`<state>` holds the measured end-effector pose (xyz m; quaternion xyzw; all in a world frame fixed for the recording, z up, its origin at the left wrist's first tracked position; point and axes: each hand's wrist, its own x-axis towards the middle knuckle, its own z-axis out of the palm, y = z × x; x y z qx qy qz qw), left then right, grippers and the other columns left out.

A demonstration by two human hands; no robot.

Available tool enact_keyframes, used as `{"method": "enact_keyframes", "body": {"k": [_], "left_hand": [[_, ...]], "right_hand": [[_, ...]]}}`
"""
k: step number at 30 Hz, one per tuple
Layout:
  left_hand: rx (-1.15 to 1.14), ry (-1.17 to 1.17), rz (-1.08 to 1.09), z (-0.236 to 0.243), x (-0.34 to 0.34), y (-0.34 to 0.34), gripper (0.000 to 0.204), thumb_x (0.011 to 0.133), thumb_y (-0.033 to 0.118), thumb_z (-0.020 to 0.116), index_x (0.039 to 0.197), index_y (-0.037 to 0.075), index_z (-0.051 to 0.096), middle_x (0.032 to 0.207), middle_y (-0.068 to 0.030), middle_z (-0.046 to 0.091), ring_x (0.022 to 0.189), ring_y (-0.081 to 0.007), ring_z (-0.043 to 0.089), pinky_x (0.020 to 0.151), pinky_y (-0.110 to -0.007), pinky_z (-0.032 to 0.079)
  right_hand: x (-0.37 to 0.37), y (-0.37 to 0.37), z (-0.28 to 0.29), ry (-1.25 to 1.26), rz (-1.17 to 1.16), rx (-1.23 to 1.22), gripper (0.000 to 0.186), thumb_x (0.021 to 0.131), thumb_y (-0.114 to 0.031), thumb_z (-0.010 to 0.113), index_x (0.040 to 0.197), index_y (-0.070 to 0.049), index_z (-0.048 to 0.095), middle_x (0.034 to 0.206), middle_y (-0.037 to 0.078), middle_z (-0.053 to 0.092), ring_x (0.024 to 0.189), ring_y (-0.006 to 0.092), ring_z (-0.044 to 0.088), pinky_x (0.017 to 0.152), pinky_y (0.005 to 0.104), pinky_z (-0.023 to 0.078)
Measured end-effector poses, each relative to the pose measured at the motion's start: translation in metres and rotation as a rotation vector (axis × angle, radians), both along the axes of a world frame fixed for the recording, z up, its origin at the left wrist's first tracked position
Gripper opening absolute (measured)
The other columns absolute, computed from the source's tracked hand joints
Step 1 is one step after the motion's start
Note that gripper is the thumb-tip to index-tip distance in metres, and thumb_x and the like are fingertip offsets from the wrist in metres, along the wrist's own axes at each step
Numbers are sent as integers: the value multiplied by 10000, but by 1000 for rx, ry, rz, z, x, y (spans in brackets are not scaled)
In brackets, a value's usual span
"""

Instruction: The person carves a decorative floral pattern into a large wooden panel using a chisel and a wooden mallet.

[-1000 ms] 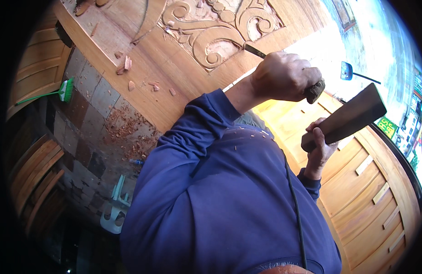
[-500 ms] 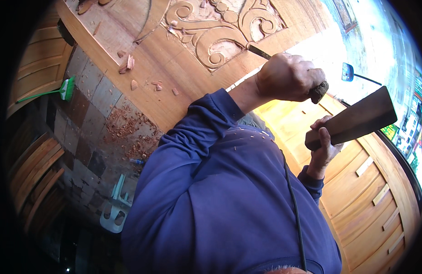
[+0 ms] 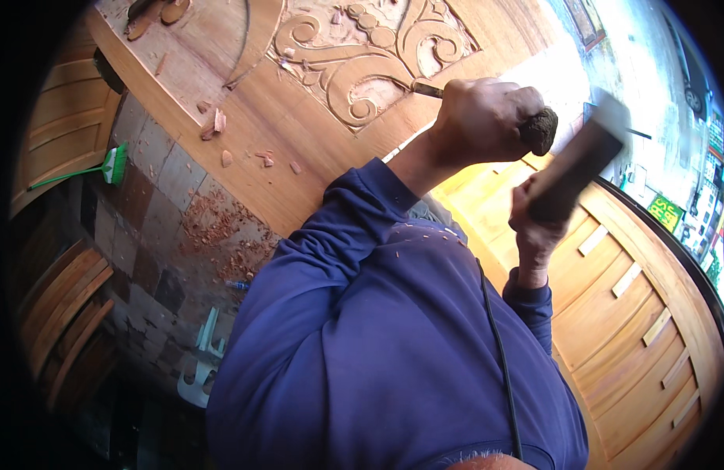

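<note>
My left hand (image 3: 483, 121) is closed in a fist round a carving chisel (image 3: 427, 90). The chisel's blade end meets the curled relief at the lower edge of a carved wooden panel (image 3: 299, 149), and its dark, worn butt sticks out behind the fist. To the right, my right hand (image 3: 536, 235) grips a dark wooden block-shaped mallet (image 3: 575, 174), blurred by motion. The mallet is raised beside the chisel's butt, with a visible gap between them. Scrolls and round beads are cut into the panel, with pale chips lying in the recesses.
Wood chips (image 3: 214, 125) lie on the panel, and shavings (image 3: 221, 227) cover part of the tiled floor. At the left are a green broom (image 3: 113, 164) and a pale plastic stool (image 3: 197, 376). Another wooden panel (image 3: 604, 313) with small strips lies at the right.
The mallet has swung left and upward, closer to the chisel's butt, and now stands more upright. My left hand has shifted slightly left and up, still holding the chisel at the carving.
</note>
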<state>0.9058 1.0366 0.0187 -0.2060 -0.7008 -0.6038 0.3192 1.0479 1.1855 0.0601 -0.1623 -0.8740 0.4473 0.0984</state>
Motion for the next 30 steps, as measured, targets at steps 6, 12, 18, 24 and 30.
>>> {"method": "enact_keyframes", "body": {"k": [6, 12, 18, 24, 30], "left_hand": [[-16, -54, 2, 1, 0, -3, 138, 753, 188, 796, 766, 128, 672, 639, -80, 644, 535, -267, 654, 471, -356, 506], [-91, -70, -40, -1, 0, -2, 115, 768, 181, 782, 778, 140, 676, 640, -80, 645, 537, -262, 657, 466, -350, 502], [-32, -58, -2, -1, -2, -2, 140, 781, 188, 786, 752, 127, 663, 606, -80, 615, 518, -271, 642, 466, -358, 500], [83, -87, -33, 1, -3, -10, 164, 792, 194, 814, 755, 105, 681, 597, -93, 604, 511, -266, 630, 481, -348, 504], [115, -125, -32, 2, -4, -14, 175, 780, 199, 831, 763, 101, 687, 598, -92, 605, 519, -256, 638, 489, -354, 514]], "right_hand": [[-18, 9, 13, 153, -12, -171, 625, 778, 54, 794, 1326, -5, 499, 1010, 74, 683, 894, 149, 677, 807, 316, 561], [-8, 11, -15, 29, 81, 11, 760, 778, 16, 802, 1449, -23, 447, 1010, 81, 668, 831, 140, 657, 826, 300, 554], [-27, 2, 36, 291, -1, -262, 344, 835, 28, 711, 1156, 10, 588, 1036, 128, 654, 829, 205, 663, 777, 361, 566], [-23, 21, 18, 106, 212, 371, 819, 776, -120, 790, 1514, -34, 445, 1227, 212, 676, 1064, 331, 697, 942, 410, 543], [-55, 16, 95, 368, -86, -384, 397, 884, -220, 630, 1178, 42, 575, 925, 127, 638, 933, 225, 610, 941, 361, 486]]}}
